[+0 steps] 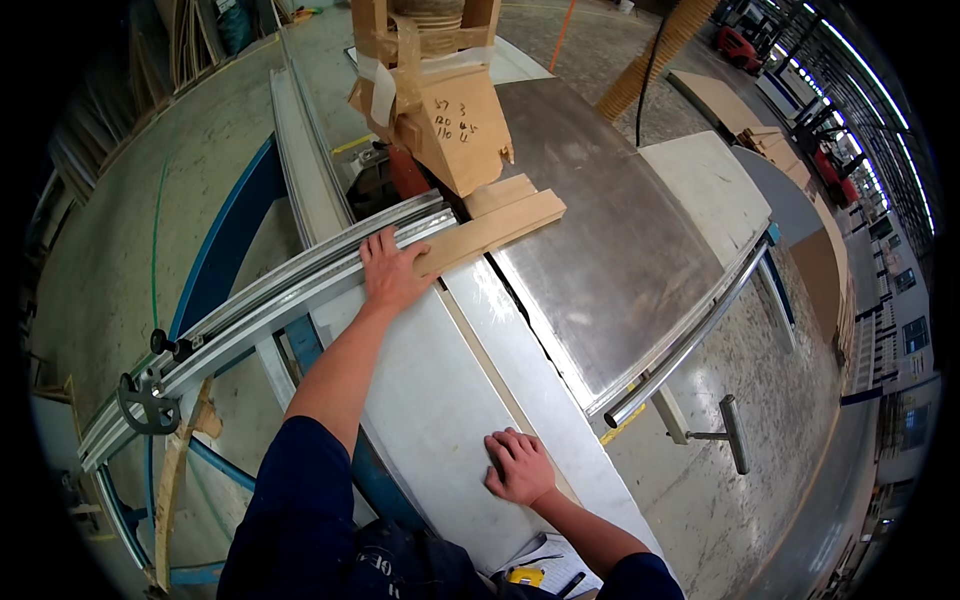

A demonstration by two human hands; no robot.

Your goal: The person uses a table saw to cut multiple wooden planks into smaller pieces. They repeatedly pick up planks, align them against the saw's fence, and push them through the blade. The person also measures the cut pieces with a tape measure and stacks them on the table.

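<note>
Apparently the left hand (393, 275), fingers spread, steadies the wooden strip (495, 232) against the metal fence (290, 300). The right hand (522, 468), fingers half-curled and empty, rests on the bench (425, 400), perhaps for balance

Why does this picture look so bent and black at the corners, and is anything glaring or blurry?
Head view: fisheye distortion makes the blue beam look bowed, with black outside the lens circle; head view: pale glare on the dark metal tabletop, bright ceiling lights upper right; head view: left hand and right hand look fairly sharp, far background less crisp.
</note>
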